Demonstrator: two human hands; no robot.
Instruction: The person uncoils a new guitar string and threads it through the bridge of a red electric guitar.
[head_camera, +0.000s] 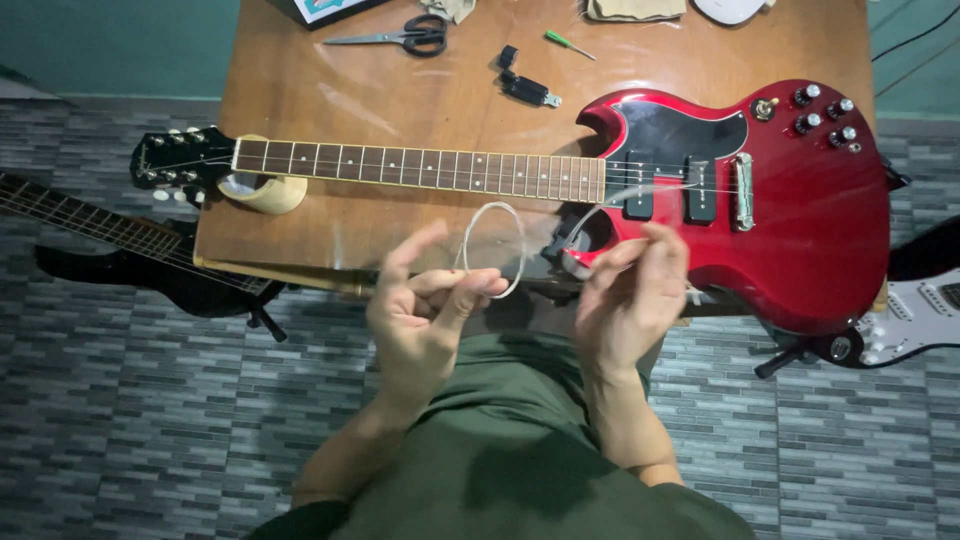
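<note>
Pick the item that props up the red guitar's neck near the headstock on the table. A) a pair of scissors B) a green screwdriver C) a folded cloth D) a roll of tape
D: the roll of tape sits directly under the neck of the red guitar beside the headstock, while the scissors, green screwdriver and folded cloth lie apart at the far edge of the table.

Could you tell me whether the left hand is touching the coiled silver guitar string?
Touching: the head view shows the left hand pinching the coiled silver guitar string between thumb and fingers.
</note>
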